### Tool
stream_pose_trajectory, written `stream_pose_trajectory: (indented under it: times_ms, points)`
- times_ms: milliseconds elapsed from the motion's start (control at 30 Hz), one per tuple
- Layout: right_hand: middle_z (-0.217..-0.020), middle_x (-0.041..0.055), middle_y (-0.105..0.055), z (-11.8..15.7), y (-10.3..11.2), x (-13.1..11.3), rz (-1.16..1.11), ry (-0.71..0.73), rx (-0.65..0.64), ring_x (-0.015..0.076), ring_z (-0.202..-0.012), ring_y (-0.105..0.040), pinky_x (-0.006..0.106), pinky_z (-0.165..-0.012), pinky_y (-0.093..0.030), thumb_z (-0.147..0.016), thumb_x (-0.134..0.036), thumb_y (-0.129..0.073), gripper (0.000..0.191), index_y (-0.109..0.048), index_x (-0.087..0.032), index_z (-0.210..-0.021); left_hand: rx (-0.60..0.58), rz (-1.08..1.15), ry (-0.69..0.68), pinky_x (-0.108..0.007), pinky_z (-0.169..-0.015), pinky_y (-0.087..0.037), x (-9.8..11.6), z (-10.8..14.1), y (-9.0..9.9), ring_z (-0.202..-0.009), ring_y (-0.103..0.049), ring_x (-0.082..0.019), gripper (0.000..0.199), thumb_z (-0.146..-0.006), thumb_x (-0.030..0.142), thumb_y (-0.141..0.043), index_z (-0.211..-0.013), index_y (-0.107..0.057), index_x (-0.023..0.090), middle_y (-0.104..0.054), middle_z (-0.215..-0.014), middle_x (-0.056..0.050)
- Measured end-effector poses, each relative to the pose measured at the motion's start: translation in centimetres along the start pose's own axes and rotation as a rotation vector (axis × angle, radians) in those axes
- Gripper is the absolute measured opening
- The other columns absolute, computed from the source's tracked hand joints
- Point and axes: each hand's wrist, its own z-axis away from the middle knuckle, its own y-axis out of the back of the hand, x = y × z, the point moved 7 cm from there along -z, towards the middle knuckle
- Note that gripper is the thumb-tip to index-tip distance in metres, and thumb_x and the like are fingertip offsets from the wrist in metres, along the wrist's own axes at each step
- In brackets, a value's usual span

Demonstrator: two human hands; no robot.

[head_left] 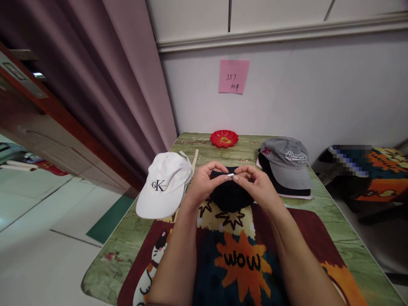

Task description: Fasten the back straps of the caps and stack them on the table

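Observation:
A black cap (232,196) rests on the patterned mat in the middle, its strap with a small silver buckle raised toward me. My left hand (207,180) pinches the strap on the left side of the buckle. From the right, my right hand (253,180) pinches the same strap, thumb and fingers at the buckle. A white cap (165,180) with black letters lies to the left of my hands. Over at the right, a gray cap (287,157) sits on top of other caps, a black one among them.
A red scalloped dish (224,139) stands at the back of the green table (108,259). The mat (248,259) covers the front. Behind is a wall with a pink note (233,76); a purple curtain (134,63) hangs at the left. Another patterned surface is at the right.

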Motion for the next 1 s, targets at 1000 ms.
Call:
stream_pose_trajectory:
  times_ms: [1000]
  points:
    - [-0.100,0.0055,-0.078,0.5,-0.2,-2.2,0.315,0.315,0.101,0.0224,-0.093,-0.071,0.034,-0.087,-0.050,-0.094,-0.035,-0.063,0.018,-0.075,-0.023,-0.099,-0.027,0.061,0.061,-0.028,-0.085,-0.045,0.2,0.0,-0.7,-0.092,-0.061,-0.018,0.022,-0.082,0.035,-0.068,-0.074,-0.060,0.016,-0.069,-0.098,-0.006]
